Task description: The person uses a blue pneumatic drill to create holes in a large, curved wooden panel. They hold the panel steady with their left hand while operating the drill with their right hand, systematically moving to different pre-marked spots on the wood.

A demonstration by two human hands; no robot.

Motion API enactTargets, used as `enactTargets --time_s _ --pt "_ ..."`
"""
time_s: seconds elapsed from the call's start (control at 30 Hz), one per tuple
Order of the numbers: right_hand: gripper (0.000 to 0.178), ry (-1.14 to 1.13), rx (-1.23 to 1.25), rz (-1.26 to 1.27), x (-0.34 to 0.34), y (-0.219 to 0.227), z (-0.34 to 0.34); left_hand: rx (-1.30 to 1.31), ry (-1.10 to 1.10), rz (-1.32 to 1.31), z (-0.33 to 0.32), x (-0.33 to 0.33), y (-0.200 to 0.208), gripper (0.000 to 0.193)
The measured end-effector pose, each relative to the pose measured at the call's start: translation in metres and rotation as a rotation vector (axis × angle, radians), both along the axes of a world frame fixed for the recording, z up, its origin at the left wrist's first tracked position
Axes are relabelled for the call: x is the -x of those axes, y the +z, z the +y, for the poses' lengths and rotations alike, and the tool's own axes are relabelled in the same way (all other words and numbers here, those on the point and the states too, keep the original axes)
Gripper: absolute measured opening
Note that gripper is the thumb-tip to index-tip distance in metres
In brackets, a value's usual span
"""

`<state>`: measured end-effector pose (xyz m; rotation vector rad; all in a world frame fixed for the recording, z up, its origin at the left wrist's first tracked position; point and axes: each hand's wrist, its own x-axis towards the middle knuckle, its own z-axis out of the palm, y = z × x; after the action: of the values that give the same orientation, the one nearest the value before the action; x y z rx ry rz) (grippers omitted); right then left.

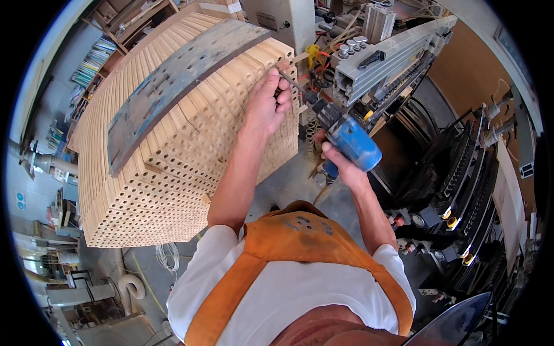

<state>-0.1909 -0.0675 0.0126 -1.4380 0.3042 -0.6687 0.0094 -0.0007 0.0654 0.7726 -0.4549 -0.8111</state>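
My right hand (344, 163) grips a blue power drill (355, 138), its long thin bit (292, 81) pointing up and left toward the stack. The bit's tip reaches the right end of a large stack of pale wooden slats (190, 132), whose facing ends are covered in rows of round drilled holes. Beside the tip, my left hand (268, 102) is closed with curled fingers, close against the stack's holed face; what it pinches is hidden. Across the top of the stack lies a curved, worn board (184, 75) with blue paint stains and small holes.
To the right stand an aluminium profile rail (381, 63) and a dark machine with rollers and knobs (461, 196). A coiled air hose (311, 138) hangs behind the drill. Shelves with papers (95, 60) are at the far left, and a pale flexible hose (131, 286) lies on the floor.
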Motion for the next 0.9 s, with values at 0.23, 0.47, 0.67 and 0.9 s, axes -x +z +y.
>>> enactTargets --time_s 0.23,0.47,0.67,0.9 --pt "0.020 0.012 -0.094 -0.003 -0.008 0.020 -0.010 -0.001 -0.039 0.057 0.001 0.004 -0.005 0.027" --pt "0.021 -0.033 0.139 0.073 -0.007 0.030 -0.007 -0.185 -0.149 0.074 0.010 0.013 -0.036 0.025" --pt "0.022 -0.052 0.180 0.040 -0.009 0.023 -0.006 -0.221 -0.117 -0.084 0.006 0.014 -0.027 0.026" --pt "0.023 -0.043 0.100 0.072 -0.010 0.025 -0.005 -0.145 -0.039 -0.152 0.007 0.001 -0.009 0.040"
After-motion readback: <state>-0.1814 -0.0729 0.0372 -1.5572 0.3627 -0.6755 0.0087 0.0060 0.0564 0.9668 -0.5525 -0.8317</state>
